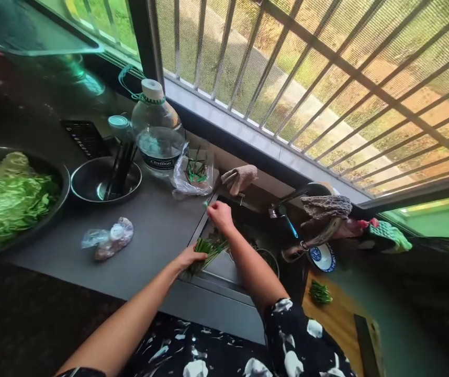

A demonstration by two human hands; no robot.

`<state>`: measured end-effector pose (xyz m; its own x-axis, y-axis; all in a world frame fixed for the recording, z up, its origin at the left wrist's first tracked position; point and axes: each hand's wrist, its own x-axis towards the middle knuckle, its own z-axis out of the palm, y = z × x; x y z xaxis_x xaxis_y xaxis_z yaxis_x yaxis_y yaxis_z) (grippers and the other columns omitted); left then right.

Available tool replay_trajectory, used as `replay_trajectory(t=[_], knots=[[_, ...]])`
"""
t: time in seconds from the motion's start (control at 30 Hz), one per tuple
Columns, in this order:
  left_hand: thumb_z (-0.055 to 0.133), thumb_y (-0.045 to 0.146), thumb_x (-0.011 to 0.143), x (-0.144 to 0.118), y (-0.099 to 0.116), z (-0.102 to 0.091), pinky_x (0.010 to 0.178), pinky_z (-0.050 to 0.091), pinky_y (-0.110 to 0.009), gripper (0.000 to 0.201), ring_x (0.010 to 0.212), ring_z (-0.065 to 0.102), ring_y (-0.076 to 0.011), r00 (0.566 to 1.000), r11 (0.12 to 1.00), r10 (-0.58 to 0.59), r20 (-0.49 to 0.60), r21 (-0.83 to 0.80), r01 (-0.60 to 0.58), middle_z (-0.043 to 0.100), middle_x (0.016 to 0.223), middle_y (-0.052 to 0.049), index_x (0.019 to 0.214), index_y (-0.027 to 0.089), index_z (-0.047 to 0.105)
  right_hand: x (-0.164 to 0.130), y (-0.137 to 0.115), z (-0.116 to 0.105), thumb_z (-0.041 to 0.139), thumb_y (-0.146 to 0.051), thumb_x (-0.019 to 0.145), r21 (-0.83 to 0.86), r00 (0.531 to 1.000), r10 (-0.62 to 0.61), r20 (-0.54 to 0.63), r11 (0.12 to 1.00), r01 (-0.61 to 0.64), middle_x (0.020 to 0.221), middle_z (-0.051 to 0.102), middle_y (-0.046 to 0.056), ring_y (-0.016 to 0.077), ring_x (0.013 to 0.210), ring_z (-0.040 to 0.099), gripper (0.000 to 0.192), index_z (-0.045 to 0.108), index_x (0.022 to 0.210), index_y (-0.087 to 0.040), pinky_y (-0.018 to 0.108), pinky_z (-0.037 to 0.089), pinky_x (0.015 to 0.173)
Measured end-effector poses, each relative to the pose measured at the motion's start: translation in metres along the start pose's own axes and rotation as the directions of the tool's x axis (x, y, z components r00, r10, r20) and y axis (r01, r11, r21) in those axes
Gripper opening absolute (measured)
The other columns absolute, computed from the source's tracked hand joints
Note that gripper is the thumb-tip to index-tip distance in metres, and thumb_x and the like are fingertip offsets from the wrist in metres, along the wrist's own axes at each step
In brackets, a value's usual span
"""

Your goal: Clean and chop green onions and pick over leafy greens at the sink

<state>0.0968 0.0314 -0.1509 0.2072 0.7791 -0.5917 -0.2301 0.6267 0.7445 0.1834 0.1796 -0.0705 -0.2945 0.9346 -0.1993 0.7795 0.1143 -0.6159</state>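
Clutching unfinished-looking greens [205, 247] over sink's [224, 269] near-left corner, left hand [190, 256] | right hand's [220, 215] pinching some scrap [205, 203] | another bunch [321, 292] sitting on board's [342, 309] far-left corner, prolly done

**White patches on black**

The black garment [222, 351] bears irregular white patches, some broad, some thin and streaky. The right sleeve [303, 345] carries the same print and ends above a bare forearm [254, 267]; of the left sleeve [81, 373], only a dark edge shows.

Desk [152, 220]: I see a grey top
Back: water jug [162, 137], plastic bag [179, 176]
Left: wide pan [66, 184], metal bowl [81, 181], knotted bag [116, 239]
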Motion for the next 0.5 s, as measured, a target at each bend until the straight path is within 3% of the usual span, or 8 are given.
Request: replay_trajectory(t=[0.1, 0.17, 0.23, 0.3, 0.37, 0.43, 0.47, 0.5], knots=[[0.078, 0.036, 0.046, -0.002, 0.002, 0.006, 0.054, 0.045, -0.028, 0.048, 0.051, 0.056, -0.0146, 0.999, 0.988, -0.039, 0.001, -0.151, 0.039, 0.06, 0.058, 0.001, 0.084, 0.016, 0.056, 0.041, -0.063, -0.006, 0.044, -0.019, 0.088, -0.072, 0.96, -0.183, -0.213, 0.983, 0.171, 0.086, 0.065, 0.005, 0.013, 0.079, 0.057, 0.02, 0.062, 0.094, -0.012, 0.022, 0.041, 0.077], [0.081, 0.034, 0.044, -0.005, 0.004, 0.01, 0.054, 0.045, -0.028, 0.048, 0.051, 0.057, -0.0149, 1.0, 0.974, -0.01, -0.006, -0.224, 0.009, 0.06, 0.056, 0.0, 0.081, 0.015, 0.057, 0.065, -0.088, -0.01, 0.044, -0.004, 0.082, -0.127, 0.953, -0.21, -0.218, 0.974, 0.185, 0.101, 0.062, 0.01, 0.0147, 0.089, 0.055, 0.03, 0.056, 0.109, -0.007, 0.025, 0.04, 0.081], [0.083, 0.031, 0.044, -0.009, 0.005, 0.012, 0.054, 0.045, -0.027, 0.048, 0.053, 0.058, -0.0149, 1.0, 0.951, 0.013, -0.002, -0.308, -0.013, 0.061, 0.058, -0.001, 0.081, 0.013, 0.059, 0.075, -0.09, -0.011, 0.044, 0.004, 0.076, -0.137, 0.951, -0.258, -0.172, 0.962, 0.237, 0.114, 0.058, 0.014, 0.0156, 0.097, 0.054, 0.045, 0.049, 0.12, -0.003, 0.026, 0.039, 0.085], [0.083, 0.028, 0.047, -0.013, 0.006, 0.012, 0.054, 0.046, -0.025, 0.046, 0.054, 0.058, -0.0139, 1.0, 0.919, 0.008, 0.008, -0.395, -0.004, 0.061, 0.061, -0.001, 0.084, 0.013, 0.06, 0.065, -0.066, -0.009, 0.046, 0.002, 0.076, -0.101, 0.922, -0.368, -0.118, 0.928, 0.357, 0.118, 0.058, 0.012, 0.0154, 0.103, 0.053, 0.047, 0.05, 0.123, -0.006, 0.025, 0.037, 0.089], [0.082, 0.025, 0.051, -0.015, 0.007, 0.011, 0.056, 0.048, -0.024, 0.041, 0.054, 0.058, -0.0119, 1.0, 0.877, -0.007, 0.009, -0.481, 0.011, 0.061, 0.063, 0.0, 0.085, 0.014, 0.061, 0.037, -0.02, -0.002, 0.046, -0.007, 0.082, -0.048, 0.905, -0.42, -0.068, 0.907, 0.418, 0.11, 0.064, 0.007, 0.0147, 0.101, 0.055, 0.037, 0.059, 0.116, -0.014, 0.024, 0.037, 0.09], [0.081, 0.023, 0.053, -0.016, 0.008, 0.008, 0.059, 0.05, -0.025, 0.037, 0.055, 0.058, -0.0104, 1.0, 0.834, -0.014, 0.024, -0.551, 0.025, 0.061, 0.065, 0.0, 0.083, 0.014, 0.061, 0.0, 0.037, 0.008, 0.045, -0.013, 0.085, -0.037, 0.985, -0.174, -0.011, 0.984, 0.173, 0.098, 0.068, 0.004, 0.0141, 0.09, 0.06, 0.028, 0.066, 0.103, -0.017, 0.022, 0.041, 0.084], [0.081, 0.021, 0.053, -0.015, 0.008, 0.007, 0.061, 0.051, -0.025, 0.036, 0.056, 0.057, -0.0098, 0.999, 0.819, -0.015, 0.038, -0.573, 0.034, 0.061, 0.066, 0.0, 0.082, 0.014, 0.061, -0.017, 0.067, 0.014, 0.047, -0.013, 0.083, -0.067, 0.999, 0.032, 0.018, 0.997, -0.031, 0.094, 0.07, 0.004, 0.0141, 0.088, 0.062, 0.026, 0.068, 0.098, -0.017, 0.021, 0.041, 0.082], [0.081, 0.02, 0.054, -0.013, 0.008, 0.007, 0.062, 0.051, -0.025, 0.034, 0.056, 0.057, -0.0092, 0.998, 0.81, -0.015, 0.054, -0.585, 0.044, 0.061, 0.066, 0.0, 0.081, 0.013, 0.062, -0.033, 0.094, 0.022, 0.051, -0.011, 0.079, -0.122, 0.965, 0.255, 0.054, 0.961, -0.247, 0.09, 0.07, 0.005, 0.0149, 0.086, 0.063, 0.022, 0.07, 0.09, -0.017, 0.021, 0.042, 0.079]])
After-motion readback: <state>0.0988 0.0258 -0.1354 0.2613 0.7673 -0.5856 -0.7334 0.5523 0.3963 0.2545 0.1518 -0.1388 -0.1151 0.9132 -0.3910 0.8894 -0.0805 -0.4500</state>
